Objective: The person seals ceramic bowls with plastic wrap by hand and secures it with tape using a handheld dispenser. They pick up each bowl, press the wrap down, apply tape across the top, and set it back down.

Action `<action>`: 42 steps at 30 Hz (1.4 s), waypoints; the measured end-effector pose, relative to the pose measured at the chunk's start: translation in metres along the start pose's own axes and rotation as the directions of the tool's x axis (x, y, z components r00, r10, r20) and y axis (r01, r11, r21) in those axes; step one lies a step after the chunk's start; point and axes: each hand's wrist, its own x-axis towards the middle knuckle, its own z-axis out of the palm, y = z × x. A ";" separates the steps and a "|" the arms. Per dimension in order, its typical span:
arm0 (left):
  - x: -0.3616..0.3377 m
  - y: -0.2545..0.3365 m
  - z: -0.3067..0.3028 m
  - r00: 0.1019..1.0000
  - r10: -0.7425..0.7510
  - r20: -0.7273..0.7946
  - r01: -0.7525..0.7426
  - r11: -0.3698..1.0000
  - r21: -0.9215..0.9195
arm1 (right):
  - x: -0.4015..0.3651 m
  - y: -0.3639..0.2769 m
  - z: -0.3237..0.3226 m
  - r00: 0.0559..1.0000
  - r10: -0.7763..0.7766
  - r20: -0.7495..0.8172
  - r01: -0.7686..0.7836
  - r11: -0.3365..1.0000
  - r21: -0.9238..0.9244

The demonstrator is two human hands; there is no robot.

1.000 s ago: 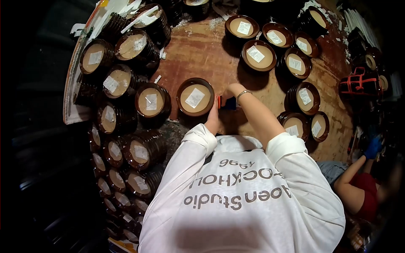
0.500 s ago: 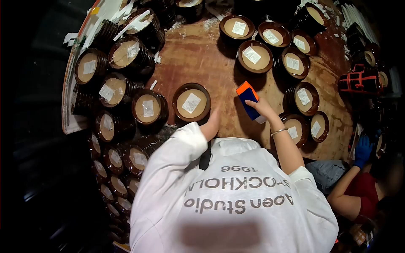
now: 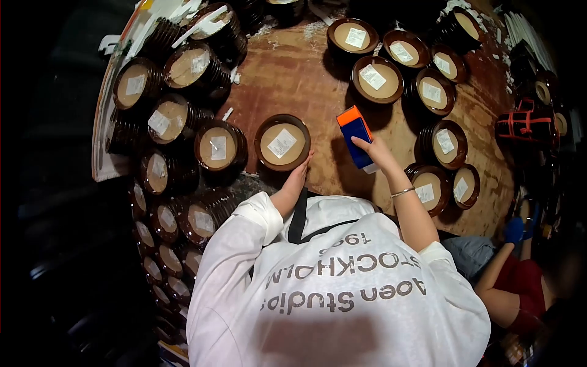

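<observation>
My left hand lies with fingers stretched along the near right edge of a brown glazed bowl, touching its rim. This bowl has a tan round middle with a white paper label on it. In my right hand is a blue-and-orange boxy hand tool, its orange end pointing away from me. The thumb rests on its blue side; the other fingers are hidden beneath. The tool is to the right of the bowl, apart from it. Another labelled bowl stack stands just left.
Several stacks of labelled brown bowls stand at the back right, more stacks on the left. White foam scraps lie about the wooden table. At right are a black-and-red bag and another person's blue-gloved hand.
My left hand has come up against the bowl's near right edge, from just beside it. The tool in my right hand has shifted slightly left and away from me. The view has shifted a little.
</observation>
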 end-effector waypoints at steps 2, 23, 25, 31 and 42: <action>0.000 0.005 0.001 0.966 -0.180 -0.185 0.083 0.895 -0.438 | 0.004 0.004 0.003 1.000 0.028 0.010 -0.029 0.998 0.050; 0.022 -0.089 0.132 0.884 -0.235 0.403 0.119 -0.721 -0.683 | -0.038 -0.014 0.050 0.994 0.076 0.075 -0.092 0.967 0.236; 0.019 -0.060 0.128 0.800 -0.208 0.563 0.092 -0.885 -0.457 | -0.032 -0.015 0.045 0.999 0.008 0.042 -0.018 0.969 0.247; 0.011 -0.005 0.053 0.727 0.126 0.674 -0.232 -0.880 0.414 | -0.032 -0.040 0.018 0.979 -0.178 0.096 0.132 0.921 0.367; -0.048 -0.060 0.008 0.329 -0.438 0.837 -0.753 -0.657 -0.048 | -0.077 -0.096 0.017 0.848 -0.292 0.441 0.198 0.948 0.248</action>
